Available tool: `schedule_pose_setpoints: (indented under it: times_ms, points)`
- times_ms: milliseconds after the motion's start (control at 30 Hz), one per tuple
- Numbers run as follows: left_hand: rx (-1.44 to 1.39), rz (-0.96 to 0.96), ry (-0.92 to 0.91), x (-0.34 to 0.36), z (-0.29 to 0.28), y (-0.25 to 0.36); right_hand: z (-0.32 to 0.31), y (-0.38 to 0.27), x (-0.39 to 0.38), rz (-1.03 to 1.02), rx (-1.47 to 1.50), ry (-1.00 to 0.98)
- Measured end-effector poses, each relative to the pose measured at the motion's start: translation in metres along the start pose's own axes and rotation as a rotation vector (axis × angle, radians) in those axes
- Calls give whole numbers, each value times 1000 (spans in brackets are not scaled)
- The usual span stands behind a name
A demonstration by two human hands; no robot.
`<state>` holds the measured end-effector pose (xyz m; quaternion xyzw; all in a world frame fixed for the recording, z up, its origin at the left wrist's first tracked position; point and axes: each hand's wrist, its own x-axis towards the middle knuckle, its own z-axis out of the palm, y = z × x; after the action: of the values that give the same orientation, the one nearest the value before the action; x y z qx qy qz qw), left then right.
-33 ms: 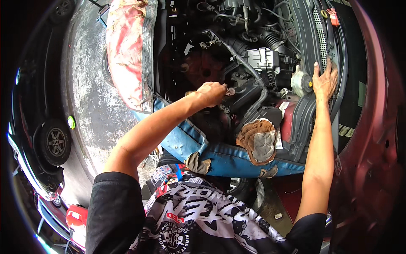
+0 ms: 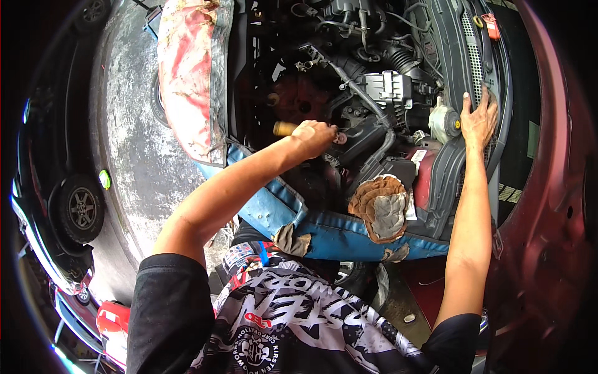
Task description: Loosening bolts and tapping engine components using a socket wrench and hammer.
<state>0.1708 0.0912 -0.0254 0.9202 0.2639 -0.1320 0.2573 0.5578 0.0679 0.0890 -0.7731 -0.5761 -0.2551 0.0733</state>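
My left hand (image 2: 314, 138) is closed in a fist inside the engine bay. At its knuckles shows the round metal head (image 2: 341, 138) of a hand tool, which looks like a ratchet; the fingers hide most of it. A yellowish cylindrical piece (image 2: 284, 128) sticks out on the other side of the fist; whether it belongs to the tool I cannot tell. My right hand (image 2: 478, 121) lies on the cowl (image 2: 468, 47) with its fingers apart and holds nothing. Beside its thumb is a pale fluid reservoir (image 2: 441, 121) with a dark cap.
A blue fender cover (image 2: 336, 234) drapes the near edge, with a stained brown-and-grey rag (image 2: 380, 209) on it. A thick black hose (image 2: 364, 96) crosses the bay near a grey metal box (image 2: 387, 87). A red-and-white cover (image 2: 190, 81) hangs at the left. A dark car (image 2: 56, 206) stands beyond.
My left fist has turned and shifted slightly, and more of the yellowish cylindrical piece shows beside it. My right hand stays on the cowl.
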Motion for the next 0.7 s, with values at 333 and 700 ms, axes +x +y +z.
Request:
schedule_pose_setpoints:
  times_ms: [333, 700]
  points:
    - [260, 220, 325, 3, -12, -14, -14, 1, 3, -43, -134, -26]
    - [-434, 155, 499, -2, -2, -31, -42, -276, -117, 280, 900, -777]
